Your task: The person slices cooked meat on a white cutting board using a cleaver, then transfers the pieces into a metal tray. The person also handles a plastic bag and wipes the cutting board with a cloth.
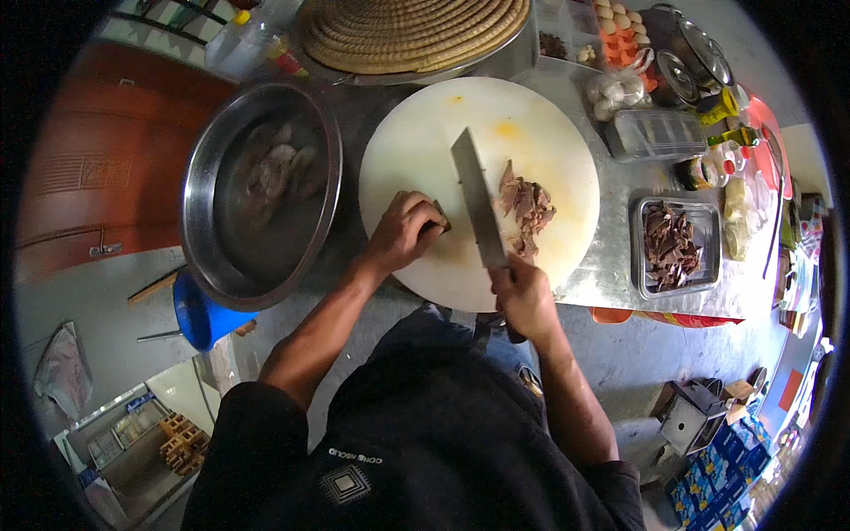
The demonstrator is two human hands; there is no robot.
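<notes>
My right hand (526, 295) grips the handle of a cleaver (479, 199), its broad blade pointing away from me over a round white cutting board (425, 133). To the blade's left, my left hand (406, 229) has its fingers curled around a small dark piece of meat (439, 216), mostly hidden by the fingers. Thin brown slices of cooked meat (528, 206) lie in a loose pile on the board, just right of the blade. More slices of meat (671, 245) fill a clear rectangular tray (714, 265) on the metal table at the right.
A large steel basin (192, 219) with liquid and pale pieces in it stands left of the board. Behind is a coiled woven lid (412, 33). A clear plastic container (657, 135), several bottles (720, 162) and an egg tray (621, 46) occupy the right. A blue bucket (199, 322) sits below the basin.
</notes>
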